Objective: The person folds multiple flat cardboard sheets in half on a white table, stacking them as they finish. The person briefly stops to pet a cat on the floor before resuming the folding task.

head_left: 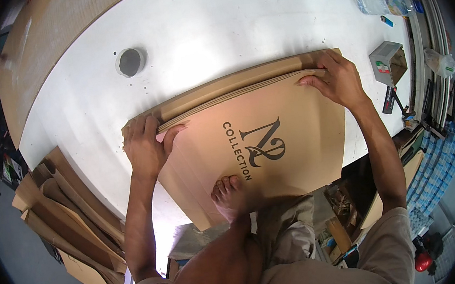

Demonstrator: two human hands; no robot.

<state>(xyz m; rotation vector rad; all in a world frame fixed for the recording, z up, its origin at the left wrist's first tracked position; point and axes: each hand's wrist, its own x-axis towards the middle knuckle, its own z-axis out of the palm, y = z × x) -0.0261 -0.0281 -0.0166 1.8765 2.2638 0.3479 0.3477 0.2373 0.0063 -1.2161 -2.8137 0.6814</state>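
A stack of flat brown cardboard sheets (306,119) with dark printing on top lies across the white table, tilted up to the right. At its far left corner my left hand (145,146) grips the stacked edges, fingers over the far side and thumb on the top sheet. My right hand (343,77) grips the far right corner the same way. Along the far edge, a folded-up flap (233,83) runs between both hands. My bare foot (226,193) rests on the near part of the top sheet.
The white table (185,26) bears a round, pale-rimmed object (130,62), a clear bottle (383,5), a blue lighter (387,21) and a grey metal box (388,63). Bent cardboard pieces (71,210) stand at lower left. Blue-and-white packs (438,167) are stacked at right.
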